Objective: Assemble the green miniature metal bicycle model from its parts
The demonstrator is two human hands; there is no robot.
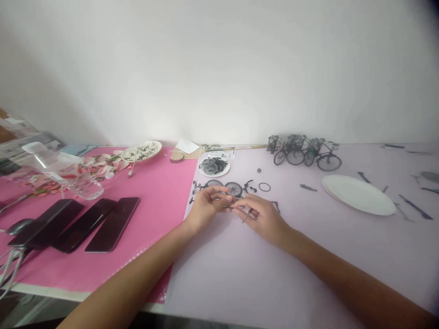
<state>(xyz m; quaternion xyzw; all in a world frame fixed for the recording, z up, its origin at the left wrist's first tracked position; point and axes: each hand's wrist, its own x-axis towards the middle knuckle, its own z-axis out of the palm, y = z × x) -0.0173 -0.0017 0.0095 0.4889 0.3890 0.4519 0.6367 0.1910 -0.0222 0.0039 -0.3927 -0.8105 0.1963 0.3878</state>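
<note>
My left hand [209, 204] and my right hand [259, 212] meet over the pale mat, fingertips nearly touching. Both are closed in a pinch on a small thin dark part [229, 207], mostly hidden by the fingers. Just beyond the fingers lie black miniature wheels [235, 189] and other small bicycle parts. A thin black ring [264, 187] and a curved black piece [249, 186] rest to their right. Farther back, a small white plate [225, 172] holds a pile of dark wheels and parts.
Several small black bicycles [297, 155] stand by the wall. An oval white plate [358, 195] lies right, with loose dark parts around it. On the pink mat [151, 224] are dark phones [113, 224], a plastic bottle [73, 178] and a plate of small pieces [157, 148].
</note>
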